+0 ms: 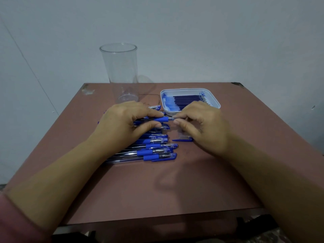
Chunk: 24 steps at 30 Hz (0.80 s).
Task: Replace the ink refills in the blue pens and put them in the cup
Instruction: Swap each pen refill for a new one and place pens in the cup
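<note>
My left hand (122,123) grips a blue pen (160,119) by its blue grip, held level above a row of several blue pens (150,151) lying on the brown table (157,186). My right hand (201,123) pinches the pen's tip end between thumb and forefinger. A loose blue pen cap (183,139) lies on the table under my right hand. A tall clear plastic cup (121,71) stands upright and empty at the back left. A white tray (215,102) with several dark blue refills (187,99) sits at the back right.
A pale wall rises right behind the table's far edge. The table's front edge runs below my forearms, with dark floor and clutter under it. A scuffed patch (87,91) marks the back left corner of the table.
</note>
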Each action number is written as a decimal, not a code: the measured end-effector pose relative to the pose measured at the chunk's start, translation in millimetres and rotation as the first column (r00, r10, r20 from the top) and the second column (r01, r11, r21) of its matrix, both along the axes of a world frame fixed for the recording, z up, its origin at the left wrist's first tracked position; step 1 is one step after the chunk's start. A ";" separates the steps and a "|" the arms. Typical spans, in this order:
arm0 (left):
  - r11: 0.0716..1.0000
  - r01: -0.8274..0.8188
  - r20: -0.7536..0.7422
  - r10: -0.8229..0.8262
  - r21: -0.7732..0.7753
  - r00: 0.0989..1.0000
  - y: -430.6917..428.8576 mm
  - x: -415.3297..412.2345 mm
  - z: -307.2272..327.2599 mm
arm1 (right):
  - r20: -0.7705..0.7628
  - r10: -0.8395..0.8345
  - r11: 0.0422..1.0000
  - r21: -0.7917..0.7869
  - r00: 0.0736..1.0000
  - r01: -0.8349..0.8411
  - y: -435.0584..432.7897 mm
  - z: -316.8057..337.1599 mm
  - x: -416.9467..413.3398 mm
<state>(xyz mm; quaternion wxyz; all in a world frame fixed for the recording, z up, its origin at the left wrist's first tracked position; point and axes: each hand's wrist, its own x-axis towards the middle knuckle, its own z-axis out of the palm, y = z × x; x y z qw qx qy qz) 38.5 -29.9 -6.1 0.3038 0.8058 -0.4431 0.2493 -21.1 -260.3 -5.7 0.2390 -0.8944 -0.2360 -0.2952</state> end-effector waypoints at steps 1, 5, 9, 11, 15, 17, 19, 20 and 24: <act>1.000 -0.006 0.003 0.006 -0.001 1.000 0.7 0.2 0.3 | 0.007 -0.004 1.000 -0.001 1.000 0.004 -2.7 0.5 -0.2; 1.000 -0.025 0.025 0.025 -0.006 0.999 3.2 2.1 -0.3 | -0.009 -0.045 0.998 0.040 0.999 0.046 -19.3 3.4 -5.5; 0.999 -0.034 0.052 0.033 0.014 0.998 0.5 0.6 -1.1 | 0.007 -0.049 0.999 -0.006 0.999 0.049 -13.8 3.1 -4.7; 0.999 -0.038 0.059 0.036 0.021 0.998 -0.5 -0.5 -0.9 | 0.038 -0.022 0.998 -0.050 0.999 0.024 -6.4 1.8 -1.6; 0.998 -0.062 0.066 0.060 0.019 0.996 1.8 0.6 -1.3 | 0.054 -0.050 0.997 -0.054 0.997 0.053 -11.6 -0.8 -0.2; 0.997 -0.070 0.070 0.069 0.020 0.995 2.4 1.3 -1.8 | 0.052 -0.063 0.997 -0.035 0.997 0.065 -18.3 -0.7 -2.2; 0.997 -0.074 0.075 0.072 0.021 0.995 1.5 1.4 -2.0 | 0.047 -0.064 0.997 -0.043 0.997 0.066 -18.6 0.8 -2.4; 0.997 -0.073 0.076 0.071 0.023 0.995 0.8 1.0 -1.9 | 0.047 -0.060 0.997 -0.053 0.997 0.062 -16.2 1.5 -1.5; 0.998 -0.057 0.068 0.055 0.033 0.996 -0.1 -0.1 -1.8 | 0.075 -0.033 0.995 -0.094 0.997 0.040 -6.6 -0.1 3.2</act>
